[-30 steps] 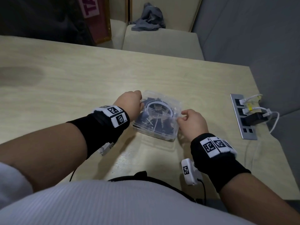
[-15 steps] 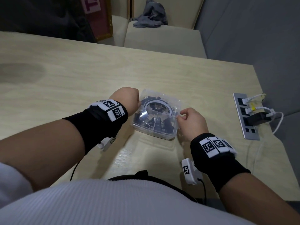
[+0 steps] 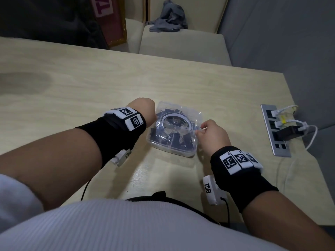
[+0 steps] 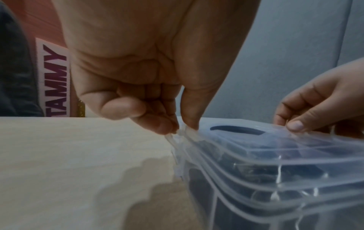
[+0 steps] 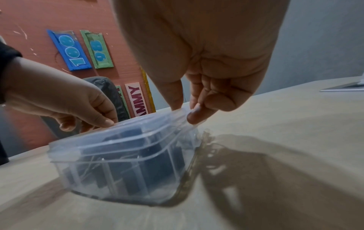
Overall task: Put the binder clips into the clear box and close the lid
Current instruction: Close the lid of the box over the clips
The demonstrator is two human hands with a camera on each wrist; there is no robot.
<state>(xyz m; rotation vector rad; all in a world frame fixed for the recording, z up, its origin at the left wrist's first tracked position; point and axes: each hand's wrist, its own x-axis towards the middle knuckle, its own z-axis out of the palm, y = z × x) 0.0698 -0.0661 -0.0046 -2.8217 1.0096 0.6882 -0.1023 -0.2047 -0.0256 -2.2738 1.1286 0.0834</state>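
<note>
The clear box [image 3: 175,129] is seen on the counter [image 3: 90,84], just in front of the person, with its long axis running from near left to far right between the two hands. The dark binder clips [image 3: 181,142] are already packed inside it, and the lid [image 5: 126,135] is laid over the top. The left hand [image 3: 145,110] is placed at the left edge of the box; in the left wrist view its thumb and fingertips [image 4: 163,124] are pinched on the lid's rim tab at that corner. The right hand [image 3: 212,134] is placed at the right edge, and its thumb and forefinger are likewise pinched on the thin lid flange there. Both hands are equally close to the box, one to each side, so the coming move is judged to turn on pressing the two opposite rims straight down onto the box wall. Whether the lid is fully seated cannot be told; along the near side it appears to sit on the rim.

Compared with the earlier head frames, the box is found in nearly the same spot, while the left hand has been drawn slightly back towards the left corner and the right hand is kept at its edge. A power strip [image 3: 275,131] with plugged cables lies well apart to the right.
</note>
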